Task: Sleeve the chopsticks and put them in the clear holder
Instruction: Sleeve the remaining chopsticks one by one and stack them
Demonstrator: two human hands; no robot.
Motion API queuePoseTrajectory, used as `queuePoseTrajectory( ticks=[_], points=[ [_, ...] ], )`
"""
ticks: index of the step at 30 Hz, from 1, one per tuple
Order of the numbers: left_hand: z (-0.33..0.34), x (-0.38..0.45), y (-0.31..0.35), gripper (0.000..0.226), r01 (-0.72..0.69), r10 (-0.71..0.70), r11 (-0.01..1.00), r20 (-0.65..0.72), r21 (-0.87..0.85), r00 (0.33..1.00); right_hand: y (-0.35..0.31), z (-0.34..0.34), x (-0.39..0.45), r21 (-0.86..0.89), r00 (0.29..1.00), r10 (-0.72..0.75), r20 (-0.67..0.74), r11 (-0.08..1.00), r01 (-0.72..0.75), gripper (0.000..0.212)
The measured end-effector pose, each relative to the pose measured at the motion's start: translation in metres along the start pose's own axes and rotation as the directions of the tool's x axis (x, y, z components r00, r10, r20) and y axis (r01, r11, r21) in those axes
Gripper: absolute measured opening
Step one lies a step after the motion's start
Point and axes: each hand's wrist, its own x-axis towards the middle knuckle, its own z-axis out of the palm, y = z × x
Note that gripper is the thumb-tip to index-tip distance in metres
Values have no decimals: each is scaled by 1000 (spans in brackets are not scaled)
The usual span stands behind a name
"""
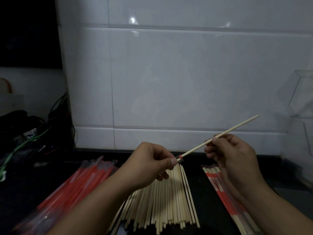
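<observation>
My right hand [227, 150] pinches a pale wooden chopstick [237, 128] that slants up to the right. Its lower tip enters the mouth of a clear sleeve with a red band [179, 158], which my left hand [152, 160] pinches between thumb and fingers. Below my hands a heap of bare chopsticks [169, 197] lies on the dark counter. A stack of empty red-and-clear sleeves [76, 184] lies to the left. Sleeved chopsticks [220, 187] lie to the right, partly under my right forearm. The clear holder [301, 99] hangs on the wall at the far right.
A white tiled wall [169, 73] rises right behind the counter. Tangled black and green cables [33, 133] and dark gear sit at the far left. The counter's dark surface [198, 184] shows between the piles.
</observation>
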Motion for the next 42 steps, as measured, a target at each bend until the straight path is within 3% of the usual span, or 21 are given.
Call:
queuePoseTrajectory(
  ticks=[8,14,23,25,28,31,34,36,39,41,42],
  points=[
    [1,1,0,9,-7,7,1000,-17,3,1000,2,2,-3,-34,1000,-5,17,999,6,14],
    [1,1,0,10,-20,20,1000,-23,-2,1000,-5,-3,2,48,1000,24,16,999,-25,14],
    [3,1,0,7,-34,35,999,-29,16,999,4,6,-11,-236,962,129,241,969,-71,10],
    [2,1,0,7,-34,35,999,-35,23,999,3,7,-11,-280,975,97,201,959,-38,21],
    [1,1,-1,9,-36,37,999,-56,16,998,-4,0,-2,-248,995,-103,1,964,100,55],
    [0,1,-2,8,-36,37,999,-59,15,998,-13,-10,4,-172,979,-182,-87,971,165,53],
    [0,1,-3,8,-40,41,999,-56,16,998,-12,-5,-1,-233,987,-161,20,959,161,36],
    [0,1,-2,8,-53,55,998,-58,27,997,-6,1,-8,-345,977,-147,153,919,192,40],
    [1,0,-1,9,-74,76,996,-56,48,996,5,6,-21,-528,867,-6,498,791,309,47],
    [2,1,-1,10,-87,91,994,-54,62,994,11,10,-28,-562,801,96,591,761,323,52],
    [2,1,-1,10,-89,92,994,-58,65,994,13,12,-30,-541,815,95,572,791,287,53]
  ],
)
